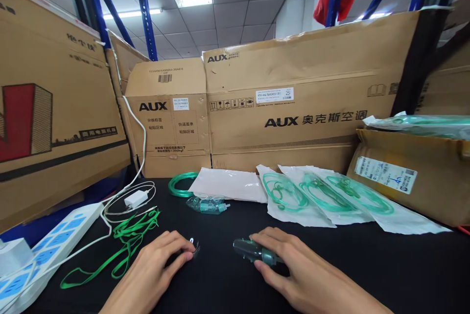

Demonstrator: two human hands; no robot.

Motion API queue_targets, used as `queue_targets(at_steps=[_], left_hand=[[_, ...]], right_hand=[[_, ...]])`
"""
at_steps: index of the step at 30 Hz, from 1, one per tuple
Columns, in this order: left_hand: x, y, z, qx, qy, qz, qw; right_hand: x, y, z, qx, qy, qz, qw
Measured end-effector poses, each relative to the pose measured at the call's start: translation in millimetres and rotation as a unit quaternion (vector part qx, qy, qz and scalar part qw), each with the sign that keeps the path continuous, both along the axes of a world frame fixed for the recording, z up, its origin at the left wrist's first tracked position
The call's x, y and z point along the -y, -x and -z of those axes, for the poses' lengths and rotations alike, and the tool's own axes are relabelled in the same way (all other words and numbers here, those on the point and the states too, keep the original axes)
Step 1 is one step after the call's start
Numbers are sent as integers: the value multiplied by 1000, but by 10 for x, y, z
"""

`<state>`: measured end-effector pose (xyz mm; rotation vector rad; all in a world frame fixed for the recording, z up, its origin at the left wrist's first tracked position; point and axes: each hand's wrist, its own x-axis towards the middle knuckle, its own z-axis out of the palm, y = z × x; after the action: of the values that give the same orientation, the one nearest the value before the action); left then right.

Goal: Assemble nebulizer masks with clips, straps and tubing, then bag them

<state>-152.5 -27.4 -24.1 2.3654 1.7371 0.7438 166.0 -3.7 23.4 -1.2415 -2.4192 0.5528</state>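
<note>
My right hand (273, 260) grips a clear oxygen mask (245, 248) with a greenish connector, its fingers on top and thumb at the near side. The mask lies low over the black tabletop, its wide end to the left. To its left, my left hand (165, 257) is closed, thumb against fingertips, on a thin pale strand (197, 248). A small white piece (191, 240) shows beside those fingertips; what it belongs to is too small to tell. Farther back lies another clear mask (208, 205), beside a coil of green tubing (179, 184).
Several paper-backed packs of green tubing (286, 195) lie at the back right, beside a flat white packet (229, 184). Green straps (128, 243), a white adapter (136, 199) and a power strip (60, 240) are on the left. Cardboard boxes (293, 103) wall the back; an open carton (414, 172) stands right.
</note>
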Motion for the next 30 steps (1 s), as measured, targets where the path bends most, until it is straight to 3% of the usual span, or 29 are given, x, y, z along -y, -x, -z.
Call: queue_targets(at_steps=[5,10,15,18,25,30], left_hand=[[13,8,-83,-14,-21,-24,999],[48,-193,-313,24,-24,-4,999],[-15,-583,-436,48,113,119,985],[-110,-685,-437,40,181,153,971],[-170,-763,-520,25,200,106,974],[-247,-860,-526,18,176,125,976]], right_hand=[[0,3,-27,16,2,4,1000],[-23,-72,-56,26,27,28,999],[-84,-159,-39,46,50,65,996],[-110,-169,2,55,29,65,996],[-114,-200,72,49,31,49,997],[-146,-197,73,31,32,37,998]])
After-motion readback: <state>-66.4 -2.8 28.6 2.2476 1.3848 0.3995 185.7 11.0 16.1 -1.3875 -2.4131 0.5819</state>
